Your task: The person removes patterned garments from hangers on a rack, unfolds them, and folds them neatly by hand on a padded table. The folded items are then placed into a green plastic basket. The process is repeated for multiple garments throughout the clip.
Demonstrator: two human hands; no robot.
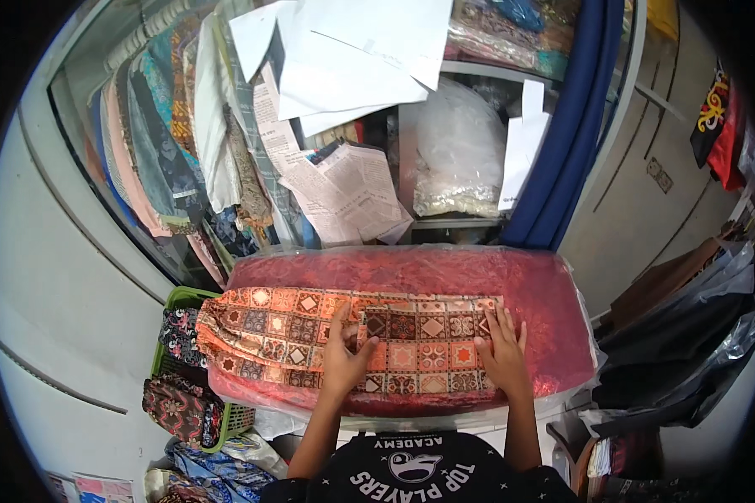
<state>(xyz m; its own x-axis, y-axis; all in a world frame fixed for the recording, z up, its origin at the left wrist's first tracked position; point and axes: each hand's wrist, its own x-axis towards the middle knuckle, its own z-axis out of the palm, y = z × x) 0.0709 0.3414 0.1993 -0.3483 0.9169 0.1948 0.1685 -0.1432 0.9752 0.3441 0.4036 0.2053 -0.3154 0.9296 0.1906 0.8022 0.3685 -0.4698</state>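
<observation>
A patterned cloth (283,320) in orange, brown and cream squares lies lengthwise on a red, plastic-wrapped padded surface (541,283). Its right part is folded into a flat layer (433,327), while the left end is gathered and wrinkled. My left hand (346,358) rests at the left edge of that layer, thumb on top and index finger spread away; whether the bent fingers pinch the fabric is hard to see. At the right end, my right hand (506,352) lies flat on the cloth with its fingers apart, holding nothing.
A green plastic basket (229,418) with folded patterned cloths stands at the left. Below it lies a blue patterned cloth (220,468). Behind the surface, garments (163,138) hang in a glass-fronted cabinet with papers (365,56). Dark plastic-covered garments (673,352) hang at right.
</observation>
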